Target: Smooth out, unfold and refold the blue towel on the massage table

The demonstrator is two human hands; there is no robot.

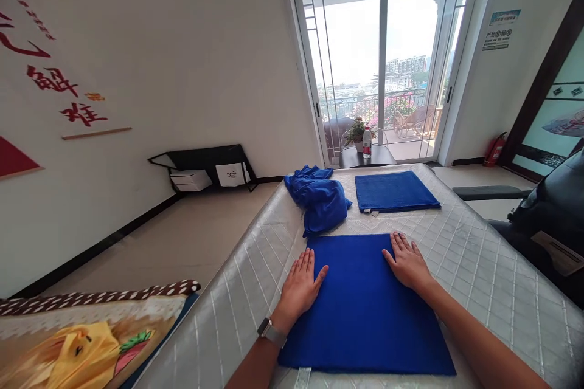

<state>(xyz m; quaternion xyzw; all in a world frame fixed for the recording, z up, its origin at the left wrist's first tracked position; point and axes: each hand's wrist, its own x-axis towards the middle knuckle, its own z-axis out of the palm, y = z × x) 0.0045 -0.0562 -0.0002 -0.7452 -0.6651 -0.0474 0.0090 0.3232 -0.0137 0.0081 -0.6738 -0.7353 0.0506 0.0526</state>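
Note:
A blue cloth (365,316) lies flat and smooth on the quilted silver-white mattress (246,273) in front of me. My left hand (302,284) rests on its left edge, fingers stretched out and pointing away from me. Over the upper right corner, my right hand (407,262) lies flat with its fingers slightly apart. Neither hand grips anything. Beyond the cloth, a crumpled heap of blue cloth (322,197) sits at the far left. To the right of that heap is a neat flat stack of blue cloths (395,190), with small white tags at its near edge.
A small dark table (387,159) with a water bottle (367,143) and a potted plant (356,132) stands past the mattress, before a glass sliding door (383,73). A black chair (547,219) is at the right. A patterned blanket (91,340) lies at the lower left.

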